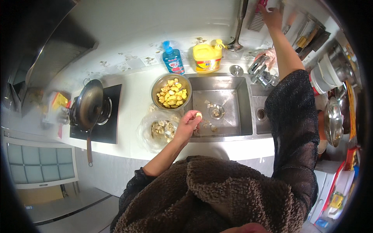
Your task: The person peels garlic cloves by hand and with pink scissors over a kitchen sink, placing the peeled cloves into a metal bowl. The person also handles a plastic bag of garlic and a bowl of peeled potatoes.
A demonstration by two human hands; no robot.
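My left hand [186,125] grips a small pale yellow piece of ginger [199,114] between thumb and fingers, over the sink's left edge. My right hand [272,19] is raised to the wall at upper right. Its fingers are at the pink handle [262,3] of a hanging utensil with a ridged metal part [257,22]; whether they are closed on it is not clear. Beyond my left hand, a metal bowl [154,96] holds many ginger pieces [172,94]. Beside my left wrist lies a clear plastic bag [144,135] with pale brownish lumps [160,129] inside.
Peel scraps [216,111] lie around the drain of the steel sink [233,99]. Behind stand a blue bottle [174,61], a yellow jug [207,58] and a faucet [262,75]. A ladle [235,45] and knives [316,42] hang on the wall. At left, a wok [89,104] rests on the cooktop.
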